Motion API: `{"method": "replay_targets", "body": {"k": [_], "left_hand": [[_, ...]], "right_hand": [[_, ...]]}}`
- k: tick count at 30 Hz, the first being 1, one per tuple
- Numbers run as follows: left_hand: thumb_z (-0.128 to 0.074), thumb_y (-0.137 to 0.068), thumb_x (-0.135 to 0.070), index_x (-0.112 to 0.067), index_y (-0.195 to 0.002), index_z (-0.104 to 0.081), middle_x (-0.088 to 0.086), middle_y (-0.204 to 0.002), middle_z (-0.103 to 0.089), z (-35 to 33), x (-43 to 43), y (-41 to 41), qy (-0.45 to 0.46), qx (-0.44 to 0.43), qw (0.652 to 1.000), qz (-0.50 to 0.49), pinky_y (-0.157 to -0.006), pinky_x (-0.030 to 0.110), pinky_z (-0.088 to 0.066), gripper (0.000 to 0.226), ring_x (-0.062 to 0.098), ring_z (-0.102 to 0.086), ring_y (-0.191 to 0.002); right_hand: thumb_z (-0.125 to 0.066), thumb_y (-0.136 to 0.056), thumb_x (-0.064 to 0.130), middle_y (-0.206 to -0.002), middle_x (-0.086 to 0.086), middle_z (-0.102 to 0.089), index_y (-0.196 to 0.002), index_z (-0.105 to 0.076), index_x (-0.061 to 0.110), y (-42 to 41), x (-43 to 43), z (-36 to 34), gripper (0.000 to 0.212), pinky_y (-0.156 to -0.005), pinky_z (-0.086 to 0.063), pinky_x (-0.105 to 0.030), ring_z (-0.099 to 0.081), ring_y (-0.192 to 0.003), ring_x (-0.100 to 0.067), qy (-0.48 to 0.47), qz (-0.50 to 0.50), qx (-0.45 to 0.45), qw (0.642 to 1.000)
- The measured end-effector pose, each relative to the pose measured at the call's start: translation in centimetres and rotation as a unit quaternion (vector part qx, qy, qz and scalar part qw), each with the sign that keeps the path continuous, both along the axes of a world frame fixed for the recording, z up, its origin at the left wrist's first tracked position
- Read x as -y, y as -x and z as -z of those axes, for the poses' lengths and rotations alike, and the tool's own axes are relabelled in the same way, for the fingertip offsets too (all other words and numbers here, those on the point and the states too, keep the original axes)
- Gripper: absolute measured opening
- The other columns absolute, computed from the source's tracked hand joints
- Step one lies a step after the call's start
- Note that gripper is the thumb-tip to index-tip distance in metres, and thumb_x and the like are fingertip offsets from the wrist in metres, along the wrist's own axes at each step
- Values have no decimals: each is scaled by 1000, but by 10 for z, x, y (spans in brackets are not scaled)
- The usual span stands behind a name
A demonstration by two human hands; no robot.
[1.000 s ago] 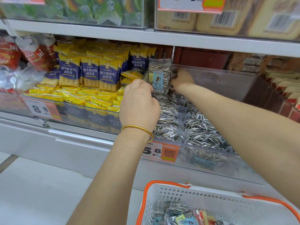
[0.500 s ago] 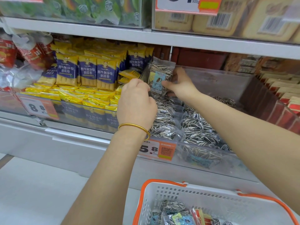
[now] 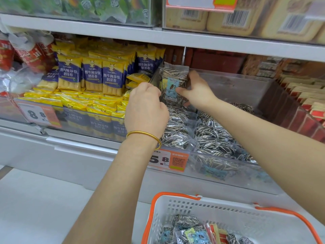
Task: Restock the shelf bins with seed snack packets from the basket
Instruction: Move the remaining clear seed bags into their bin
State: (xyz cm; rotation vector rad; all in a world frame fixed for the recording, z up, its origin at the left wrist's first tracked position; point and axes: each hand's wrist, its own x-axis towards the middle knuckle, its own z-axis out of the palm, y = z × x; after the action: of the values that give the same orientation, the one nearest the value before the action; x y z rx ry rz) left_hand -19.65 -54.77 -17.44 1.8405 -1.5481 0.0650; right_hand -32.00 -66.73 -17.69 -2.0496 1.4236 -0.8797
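A clear seed packet (image 3: 173, 80) with a blue label stands upright at the back left of the clear shelf bin (image 3: 228, 170). My right hand (image 3: 198, 90) pinches its right edge, thumb across the front and fingers behind. My left hand (image 3: 146, 106), with a gold bangle on the wrist, curls its fingers round the packet's lower left edge. Several striped seed packets (image 3: 211, 134) lie flat in the bin below. A white basket with an orange rim (image 3: 228, 215) sits at the bottom right, holding more seed packets (image 3: 186, 222).
The bin to the left holds yellow and blue roll packets (image 3: 93, 76). Red boxes (image 3: 307, 113) fill the bin on the right. Orange price tags (image 3: 167, 160) hang on the bin fronts. An upper shelf board (image 3: 175, 38) runs close above the bins.
My right hand came out from behind the packet and now pinches its right edge with the thumb in front. The packet stays upright, and my left hand has hardly moved.
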Motion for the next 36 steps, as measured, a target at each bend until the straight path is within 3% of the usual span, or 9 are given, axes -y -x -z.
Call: {"method": "replay_targets", "body": {"k": [2, 5, 9, 14, 16, 19, 28, 33, 36], "left_hand": [[-45, -87, -5, -11, -116, -60, 2, -129, -49, 0, 1, 1, 0, 0, 1000, -1, -92, 30, -36, 34, 22, -41, -120], [-45, -86, -5, -11, -117, -60, 3, -129, -49, 0, 0, 0, -1, 3, 1000, -1, -92, 29, -34, 35, 23, -41, -119], [-44, -87, -5, -12, -118, -59, 2, -130, -49, 0, 0, -2, -3, 7, 1000, 1, -92, 28, -33, 35, 22, -40, -119], [-45, -87, -5, -11, -117, -60, 3, -130, -49, 0, -1, -2, -1, 2, 1000, 6, -93, 30, -34, 34, 24, -40, -120], [-45, -87, -5, -11, -117, -60, 3, -130, -49, 0, -1, -2, -1, 0, 1000, 5, -93, 30, -34, 34, 23, -40, -120], [-45, -87, -5, -11, -117, -60, 2, -130, -49, 0, -1, -1, -2, -2, 1000, 6, -93, 29, -34, 34, 23, -40, -120], [-45, -87, -7, -12, -118, -59, 1, -130, -49, -1, 1, 0, 2, -3, 1000, -2, -90, 29, -36, 34, 21, -40, -120], [-45, -88, -7, -12, -118, -60, 1, -129, -49, 1, 1, -2, 14, -3, 1000, 12, -91, 30, -36, 33, 21, -40, -120], [-45, -88, -7, -11, -117, -60, 2, -128, -50, 1, 0, -2, 20, 5, 1000, 24, -90, 31, -37, 33, 21, -41, -120]], "right_hand": [[-60, -92, 21, -114, -5, -48, -127, -37, 6, -5, -1, 1, 45, -66, -60, -39, -61, -100, -27, -25, 5, 30, 999], [-60, -92, 21, -110, -6, -48, -131, -36, 3, -12, 0, 4, 48, -70, -59, -45, -61, -100, -29, -9, 12, 24, 1000], [-59, -93, 21, -132, -14, -49, -136, -34, 5, -19, 5, 4, 53, -79, -57, -45, -59, -107, -32, -7, 18, 12, 1000], [-60, -92, 26, -143, -12, -44, -141, -32, 7, -21, 15, 0, 59, -96, -46, -37, -48, -125, -31, -3, 26, -45, 999], [-61, -92, 27, -142, -11, -44, -141, -33, 8, -19, 16, -3, 60, -96, -47, -37, -49, -124, -30, -11, 32, -65, 997], [-61, -92, 23, -136, -11, -49, -140, -35, 8, -15, 15, -6, 57, -82, -56, -43, -58, -110, -29, -51, 32, -30, 998], [-61, -92, 24, -126, -10, -57, -126, -47, 5, -23, 24, -5, 42, -77, -58, -42, -64, -98, -28, -62, 44, -34, 997], [-74, -81, 31, -128, -16, -54, -132, -39, 2, -17, 26, -2, 68, -85, -55, -44, -64, -100, -33, -62, 75, -31, 995], [-75, -80, 27, -126, -17, -54, -131, -38, 1, -15, 21, -5, 68, -88, -53, -45, -61, -107, -34, -53, 73, -34, 995]]}}
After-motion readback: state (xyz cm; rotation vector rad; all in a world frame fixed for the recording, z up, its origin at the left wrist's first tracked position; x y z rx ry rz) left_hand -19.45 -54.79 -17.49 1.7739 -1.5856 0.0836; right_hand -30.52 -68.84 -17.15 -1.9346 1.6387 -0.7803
